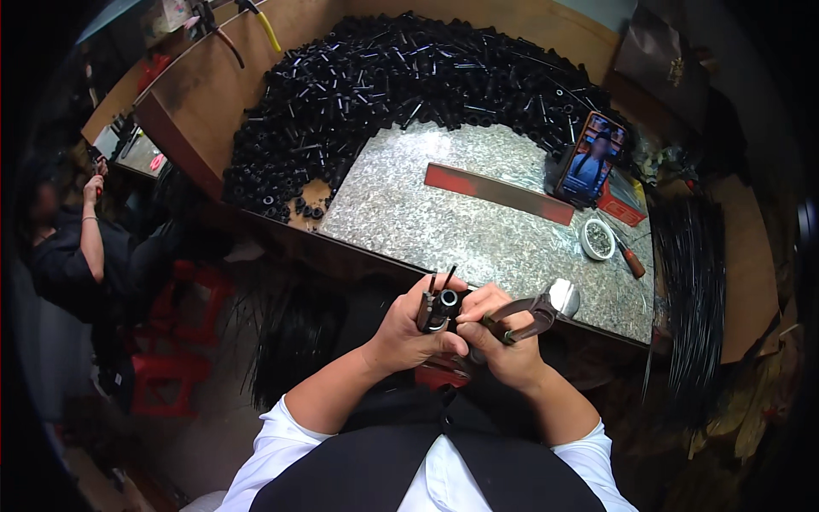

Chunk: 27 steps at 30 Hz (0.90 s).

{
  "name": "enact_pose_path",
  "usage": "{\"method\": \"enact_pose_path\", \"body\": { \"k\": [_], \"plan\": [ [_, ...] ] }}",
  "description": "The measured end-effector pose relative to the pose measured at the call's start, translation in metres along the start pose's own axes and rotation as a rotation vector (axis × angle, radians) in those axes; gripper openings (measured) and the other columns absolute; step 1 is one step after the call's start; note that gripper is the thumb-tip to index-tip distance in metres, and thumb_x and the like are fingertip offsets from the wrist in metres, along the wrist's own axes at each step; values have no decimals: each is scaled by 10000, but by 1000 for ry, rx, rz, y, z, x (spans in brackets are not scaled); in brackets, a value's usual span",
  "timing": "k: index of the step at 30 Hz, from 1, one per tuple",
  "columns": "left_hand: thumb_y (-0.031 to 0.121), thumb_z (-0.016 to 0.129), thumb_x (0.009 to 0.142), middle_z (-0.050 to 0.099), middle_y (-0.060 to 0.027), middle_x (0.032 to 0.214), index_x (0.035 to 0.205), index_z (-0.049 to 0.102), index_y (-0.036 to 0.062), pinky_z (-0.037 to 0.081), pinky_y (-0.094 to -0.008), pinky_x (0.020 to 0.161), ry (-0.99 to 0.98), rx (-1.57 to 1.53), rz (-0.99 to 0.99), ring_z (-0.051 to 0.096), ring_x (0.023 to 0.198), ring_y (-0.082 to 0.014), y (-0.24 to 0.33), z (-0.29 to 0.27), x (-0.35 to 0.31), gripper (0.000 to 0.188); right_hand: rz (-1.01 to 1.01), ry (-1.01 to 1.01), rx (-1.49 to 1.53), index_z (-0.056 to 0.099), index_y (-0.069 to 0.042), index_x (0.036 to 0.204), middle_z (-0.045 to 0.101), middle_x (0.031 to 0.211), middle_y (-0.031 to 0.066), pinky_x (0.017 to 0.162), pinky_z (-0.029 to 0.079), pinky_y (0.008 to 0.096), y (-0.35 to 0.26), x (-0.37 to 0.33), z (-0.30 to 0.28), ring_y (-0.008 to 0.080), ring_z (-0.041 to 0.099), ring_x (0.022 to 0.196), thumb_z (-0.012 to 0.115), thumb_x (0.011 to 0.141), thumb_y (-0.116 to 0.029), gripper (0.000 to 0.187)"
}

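My left hand (399, 331) is closed round a black tubular piece (448, 299), its round open end facing up. Thin dark rods stick up beside that end. Close against it, my right hand (514, 357) has a pair of pincers (537, 314) in its grip, with the jaws pointing away to the right. The thumb and forefinger of the right hand come together at the side of the tubular piece. Whether they pinch something small there is too fine to make out. Both hands are just off the near edge of the speckled worktop (409, 205).
A big heap of black tubular parts (367, 94) covers the back of the worktop. A red-and-grey bar (499, 194), a phone (591, 162), a white bowl (598, 240) and a screwdriver (632, 263) lie nearer. Black strands (689, 299) hang at right. Another person (85, 230) works at left near red stools (171, 384).
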<state>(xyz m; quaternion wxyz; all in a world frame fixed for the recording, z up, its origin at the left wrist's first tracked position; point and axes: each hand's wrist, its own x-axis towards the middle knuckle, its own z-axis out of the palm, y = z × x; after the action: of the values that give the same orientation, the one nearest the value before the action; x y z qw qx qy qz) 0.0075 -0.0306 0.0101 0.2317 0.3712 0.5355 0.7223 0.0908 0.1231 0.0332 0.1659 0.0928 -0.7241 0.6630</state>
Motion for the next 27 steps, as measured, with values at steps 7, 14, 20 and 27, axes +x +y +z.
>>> {"method": "enact_pose_path", "body": {
  "k": [7,14,20,27],
  "plan": [
    [304,837,682,620,16,840,1207,465,26,432,-183,649,-3,116,71,520,743,-14,-9,-8,-6,701,10,-8,23,624,-19,861,573,882,93,750,439,300,1,2,13,169,548,818,659,818,-19,55],
    [321,842,665,635,4,863,1204,468,22,452,-190,694,20,12,68,542,765,-22,-8,-4,-2,721,5,0,-15,610,-22,855,567,876,83,715,424,290,1,4,14,155,533,799,650,816,2,61],
    [338,823,635,665,-67,1008,1206,457,-31,462,-289,881,24,-85,-52,618,932,-137,-4,-4,-7,772,127,-12,33,602,-20,867,582,853,88,737,439,305,-6,3,17,179,562,804,649,800,41,102],
    [304,805,670,671,-69,951,1247,391,-31,491,-250,804,-4,15,21,626,879,-117,-16,-7,-7,785,50,-5,-19,603,-8,908,584,884,83,749,451,299,0,0,16,169,569,830,638,839,3,78]
  ]
}}
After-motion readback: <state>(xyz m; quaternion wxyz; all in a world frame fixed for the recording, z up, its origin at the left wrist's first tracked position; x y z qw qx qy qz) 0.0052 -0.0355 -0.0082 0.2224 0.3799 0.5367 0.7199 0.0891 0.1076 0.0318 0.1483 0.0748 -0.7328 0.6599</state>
